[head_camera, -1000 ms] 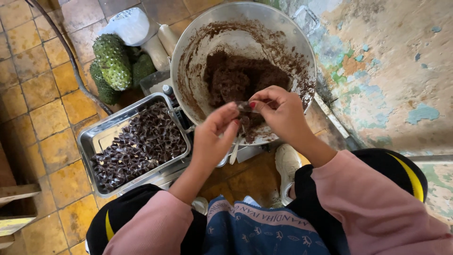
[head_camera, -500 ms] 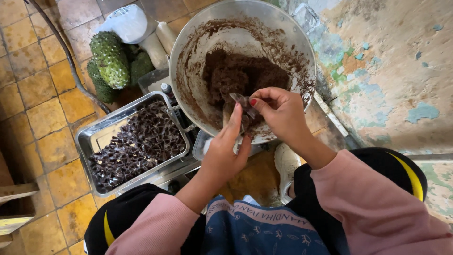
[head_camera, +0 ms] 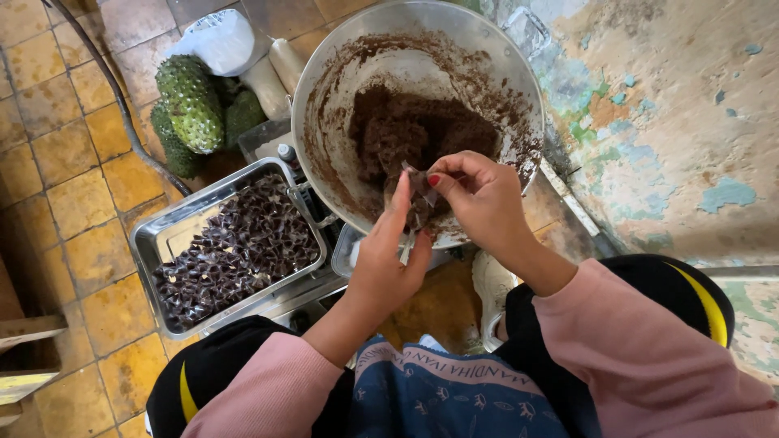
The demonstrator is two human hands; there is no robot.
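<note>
My left hand [head_camera: 388,259] and my right hand [head_camera: 479,199] meet over the near rim of a large metal bowl [head_camera: 324,122] that holds a dark brown paste [head_camera: 406,134]. Between the fingertips of both hands is a small wrapped piece [head_camera: 420,193] in clear film with brown paste inside. My right thumb and forefinger pinch its top, and my left fingers press against its side. To the left stands a metal tray [head_camera: 154,239] filled with several small dark wrapped pieces [head_camera: 235,247].
Green spiky fruits [head_camera: 191,101] and a white plastic bag [head_camera: 217,39] lie on the yellow tiled floor [head_camera: 89,243] behind the tray. A peeling painted wall [head_camera: 673,122] runs along the right. A wooden edge [head_camera: 24,357] shows at bottom left.
My left hand has turned from a closed pinch to upright fingers against the piece. My right hand stays pinching the piece above the bowl's near rim.
</note>
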